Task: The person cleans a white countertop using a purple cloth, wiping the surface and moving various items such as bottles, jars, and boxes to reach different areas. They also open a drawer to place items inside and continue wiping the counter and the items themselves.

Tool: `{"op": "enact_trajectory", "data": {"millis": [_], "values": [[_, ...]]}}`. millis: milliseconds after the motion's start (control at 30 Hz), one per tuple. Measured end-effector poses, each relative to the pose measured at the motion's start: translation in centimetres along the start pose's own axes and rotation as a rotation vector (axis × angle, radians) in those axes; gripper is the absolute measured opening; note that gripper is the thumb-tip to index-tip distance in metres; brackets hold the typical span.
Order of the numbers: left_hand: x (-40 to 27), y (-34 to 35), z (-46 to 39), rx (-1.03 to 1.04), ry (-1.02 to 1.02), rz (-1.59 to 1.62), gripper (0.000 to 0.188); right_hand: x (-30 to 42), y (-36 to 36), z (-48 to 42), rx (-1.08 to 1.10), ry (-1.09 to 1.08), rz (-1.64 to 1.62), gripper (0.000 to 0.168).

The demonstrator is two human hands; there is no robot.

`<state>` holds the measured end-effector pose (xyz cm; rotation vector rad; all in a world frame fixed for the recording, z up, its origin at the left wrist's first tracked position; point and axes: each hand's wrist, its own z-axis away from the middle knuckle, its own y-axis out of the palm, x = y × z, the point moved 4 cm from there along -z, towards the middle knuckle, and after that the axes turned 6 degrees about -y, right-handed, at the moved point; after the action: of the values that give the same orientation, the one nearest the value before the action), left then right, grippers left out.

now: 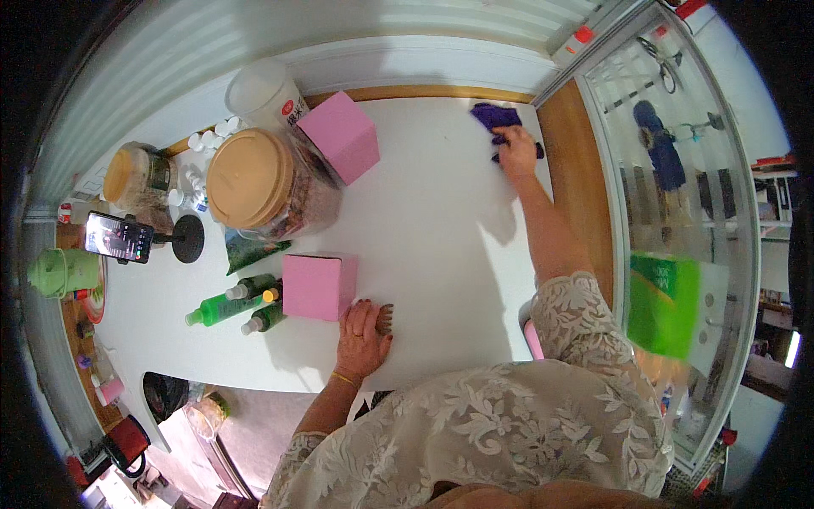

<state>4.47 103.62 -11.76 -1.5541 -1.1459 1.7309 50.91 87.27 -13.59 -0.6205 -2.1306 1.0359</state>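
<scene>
At the far right corner of the white tabletop (439, 210), my right hand (518, 153) presses a bunched purple cloth (497, 116) against the surface. Part of the cloth sticks out beyond my fingertips, and a dark fold shows beside the hand. My left hand (362, 340) lies palm down near the front edge, its fingertips at the corner of a pink box (315, 289). Right by those fingers is a small brown toothed thing (385, 319), too unclear to identify. Whether the left fingers touch it is hard to tell.
Left of the pink box stand several green bottles (219, 310). Behind are a large tan-lidded jar (251, 178), a second pink box (343, 137) and a clear plastic tub (261, 92). A phone (119, 237) sits on a stand. A glass-fronted cabinet (674, 191) borders the right side.
</scene>
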Motion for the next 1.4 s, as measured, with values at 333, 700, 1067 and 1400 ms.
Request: {"op": "enact_trajectory", "data": {"millis": [333,700,1067,1400], "values": [[0.3,-0.1,0.3,-0.07,0.051,0.033,0.071,16.1,-5.5,17.8,0.324,-0.156,-0.229,0.041],[0.1,-0.1,0.0,-0.027,-0.018,0.018,0.067,16.4,-10.9,11.5,0.507,0.191,-0.839,0.032],[0.1,-0.3,0.3,-0.015,-0.022,0.002,0.068,10.6,4.7,-3.7,0.189,0.039,0.132,0.029],[-0.1,0.0,-0.2,-0.028,0.024,-0.019,0.069,16.2,-2.6,15.2,0.437,-0.324,-0.324,0.028]]}}
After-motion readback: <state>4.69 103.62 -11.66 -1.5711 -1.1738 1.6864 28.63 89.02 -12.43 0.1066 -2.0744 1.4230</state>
